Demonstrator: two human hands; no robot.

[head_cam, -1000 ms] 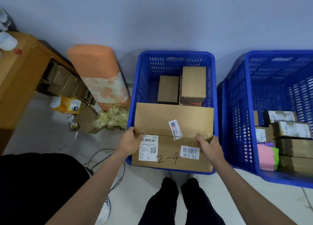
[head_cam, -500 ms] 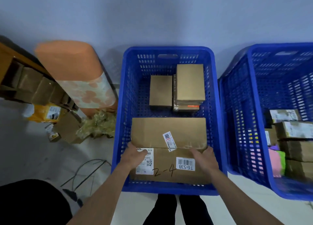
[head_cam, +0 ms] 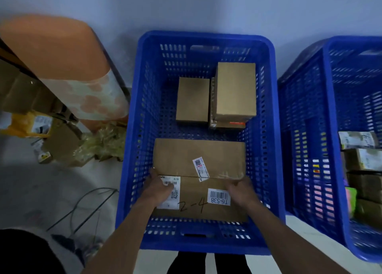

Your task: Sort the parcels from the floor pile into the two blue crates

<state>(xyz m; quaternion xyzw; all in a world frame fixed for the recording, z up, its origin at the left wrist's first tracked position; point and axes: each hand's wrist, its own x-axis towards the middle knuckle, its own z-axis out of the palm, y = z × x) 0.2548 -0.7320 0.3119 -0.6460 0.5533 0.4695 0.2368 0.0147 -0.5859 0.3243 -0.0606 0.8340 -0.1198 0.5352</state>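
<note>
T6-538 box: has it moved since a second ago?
Yes. The T6-538 box has gone down into the left crate: it covered the near rim before, now that rim shows in front of it.

A large box [head_cam: 198, 160] lies in the near half of a crate [head_cam: 206, 36], with two smaller boxes [head_cam: 192, 100] side by side behind it. A second crate [head_cam: 333, 129] holding parcels [head_cam: 363, 160] stands to the right; loose parcels [head_cam: 62, 145] lie on the floor to the left.
</note>
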